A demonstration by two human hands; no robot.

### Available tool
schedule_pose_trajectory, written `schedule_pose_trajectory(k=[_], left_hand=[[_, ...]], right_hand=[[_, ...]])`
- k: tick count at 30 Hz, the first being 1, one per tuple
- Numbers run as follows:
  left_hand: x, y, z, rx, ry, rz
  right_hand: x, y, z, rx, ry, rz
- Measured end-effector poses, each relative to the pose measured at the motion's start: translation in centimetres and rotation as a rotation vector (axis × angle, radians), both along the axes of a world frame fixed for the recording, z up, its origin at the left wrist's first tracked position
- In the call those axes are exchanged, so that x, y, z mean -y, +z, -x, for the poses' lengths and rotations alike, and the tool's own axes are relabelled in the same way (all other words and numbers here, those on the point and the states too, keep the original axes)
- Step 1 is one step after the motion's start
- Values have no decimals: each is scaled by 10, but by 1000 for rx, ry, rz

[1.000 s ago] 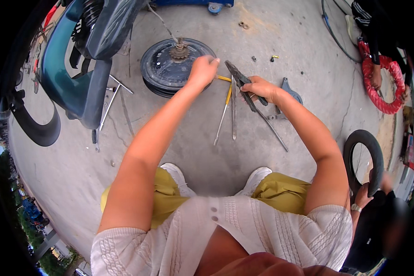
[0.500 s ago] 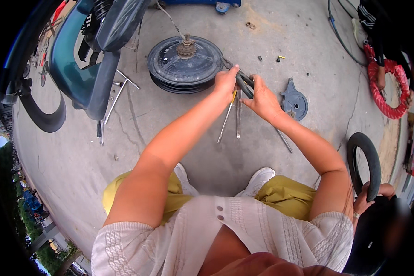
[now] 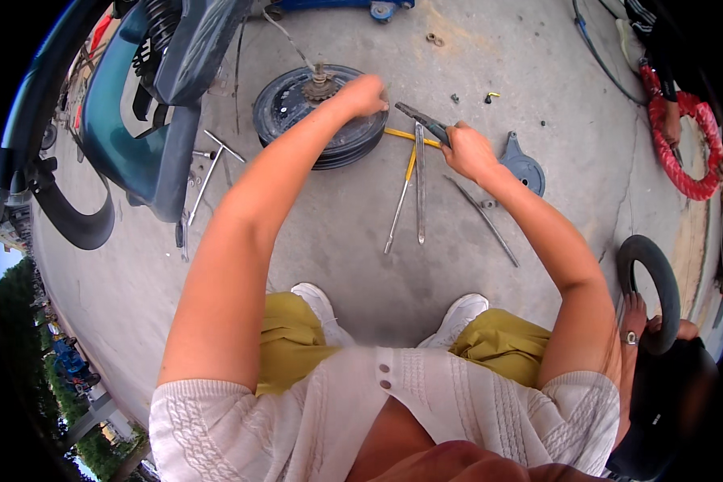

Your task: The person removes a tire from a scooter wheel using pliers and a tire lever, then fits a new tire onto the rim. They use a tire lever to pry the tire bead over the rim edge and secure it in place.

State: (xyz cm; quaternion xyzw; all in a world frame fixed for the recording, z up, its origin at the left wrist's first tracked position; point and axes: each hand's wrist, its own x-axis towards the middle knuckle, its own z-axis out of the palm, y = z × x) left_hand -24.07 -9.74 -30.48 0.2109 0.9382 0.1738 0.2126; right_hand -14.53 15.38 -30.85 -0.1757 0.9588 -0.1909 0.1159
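Observation:
A black wheel hub lies flat on the concrete, its threaded axle and toothed sprocket pointing up. My left hand is over the hub's right edge with its fingers curled together; what they pinch, if anything, is hidden. To the right of it, my right hand is closed around the handles of a pair of pliers, whose jaws point toward the hub's edge. Below the pliers lie a yellow-handled screwdriver and a flat metal bar. A yellow strip shows between hub and right hand.
A grey brake plate and a thin metal rod lie beside my right forearm. A green scooter body and a T-handle wrench are at left. At right, one person holds a black tyre, another a red-wrapped ring.
My left hand has left the pliers and moved up and left to the hub's edge. My right hand, still gripping the pliers, has shifted slightly right.

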Motion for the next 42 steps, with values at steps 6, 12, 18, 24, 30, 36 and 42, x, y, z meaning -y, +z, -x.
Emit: schedule_pose_trajectory(k=[6,12,18,24,30,36,42], left_hand=[[-5,8,34,233,-58,104],[-21,11,56,403,-148,228],[-35,19,52,430,-192,401],[-19,19,48,376,-266,255],[-21,8,41,150,-337,260],[-29,9,34,103,-264,285],[-27,9,27,93,-138,309]], right_hand=[[3,0,17,14,102,-53],[15,8,26,14,149,-126],[40,53,26,207,170,-284],[54,70,23,180,172,-356],[73,77,16,150,78,-463],[90,84,18,369,36,-483],[112,93,8,230,80,-611]])
